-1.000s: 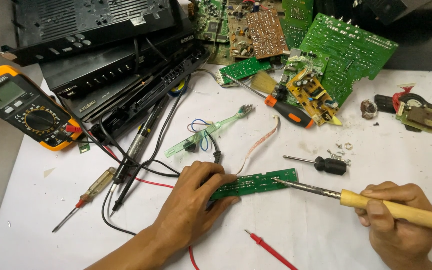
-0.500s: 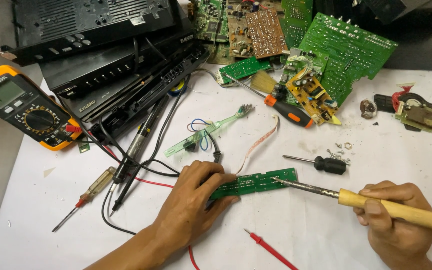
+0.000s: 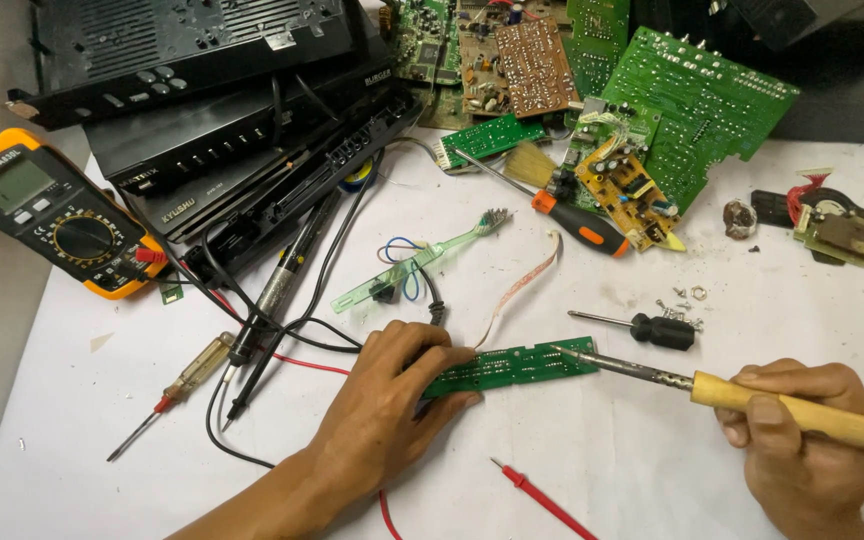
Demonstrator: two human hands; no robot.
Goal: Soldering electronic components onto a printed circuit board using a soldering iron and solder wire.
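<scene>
Left hand (image 3: 382, 400) pinning circuit strip (image 3: 512, 365) lying left-right, right hand (image 3: 802, 450) gripping soldering iron (image 3: 732, 395), tip pointing left

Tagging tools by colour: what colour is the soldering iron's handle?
Light tan, like bare wood, on the soldering iron held in the right hand. Head view, the only one, shows it.
</scene>
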